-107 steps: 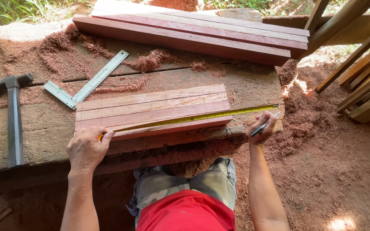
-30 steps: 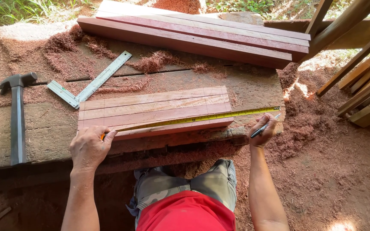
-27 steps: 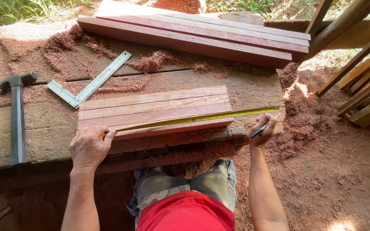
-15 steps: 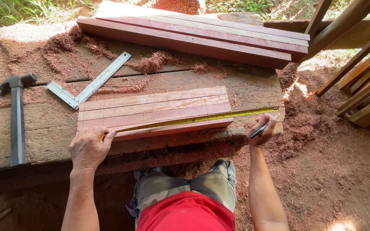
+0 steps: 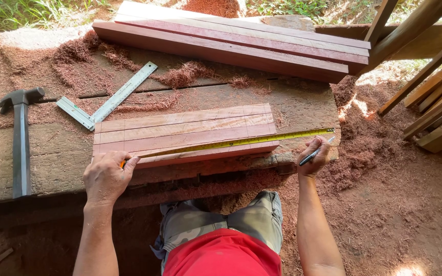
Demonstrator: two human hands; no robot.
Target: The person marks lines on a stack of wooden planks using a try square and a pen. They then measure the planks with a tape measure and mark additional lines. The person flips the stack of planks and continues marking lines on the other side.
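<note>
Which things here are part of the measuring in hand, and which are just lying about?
In use:
yellow tape measure
short boards
pen in right hand
left hand pinning the tape

Lying about:
hammer
metal square
long planks
leaning timbers

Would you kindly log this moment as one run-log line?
left hand: pins tape measure end | right hand: holds pen and tape's far end | tape: stretched along wooden slats | hammer, square: idle

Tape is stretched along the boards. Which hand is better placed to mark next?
Right. The right hand already holds the pen beside the yellow tape measure, near the boards. The left hand is pinning the tape's other end, so it is likely best left there.
</note>
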